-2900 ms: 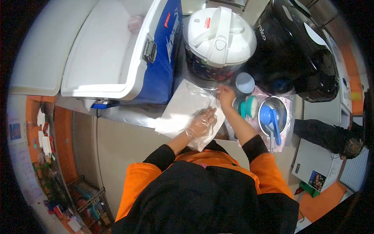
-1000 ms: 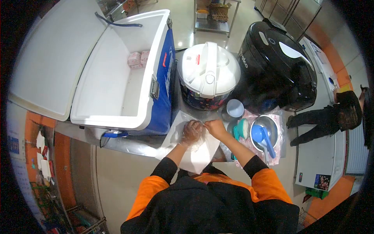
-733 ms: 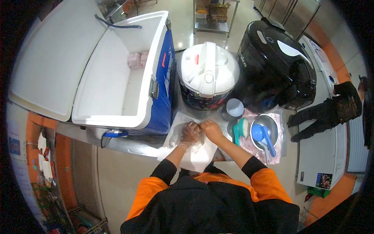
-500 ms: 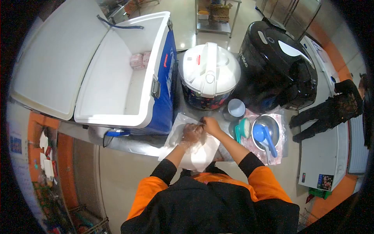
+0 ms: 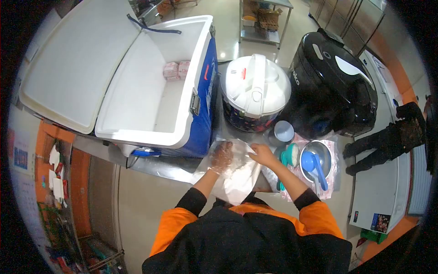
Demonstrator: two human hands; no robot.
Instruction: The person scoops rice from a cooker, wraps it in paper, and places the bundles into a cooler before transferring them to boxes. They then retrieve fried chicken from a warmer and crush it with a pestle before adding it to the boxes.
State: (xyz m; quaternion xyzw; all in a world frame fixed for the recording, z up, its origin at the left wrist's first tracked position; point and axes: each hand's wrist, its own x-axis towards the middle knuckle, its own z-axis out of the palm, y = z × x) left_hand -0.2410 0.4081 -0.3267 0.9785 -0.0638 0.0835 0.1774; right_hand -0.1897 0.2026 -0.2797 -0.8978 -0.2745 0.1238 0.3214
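Shiny pale floor (image 5: 146,205), metal rack (image 5: 262,36), white cabinet (image 5: 372,196), orange wall band (image 5: 402,83)

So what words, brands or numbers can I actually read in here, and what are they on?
"ako", the end of a word, on the black appliance.
White lettering and a red label on the blue cooler: too slanted to read.
Red sticker on the white-lidded pot: too small.
Picture label on the white freezer: too small.
Blue notice at far left: too blurred.

Cooler (image 5: 202,125) and pot (image 5: 270,89) block the way beyond the paper (image 5: 237,183).
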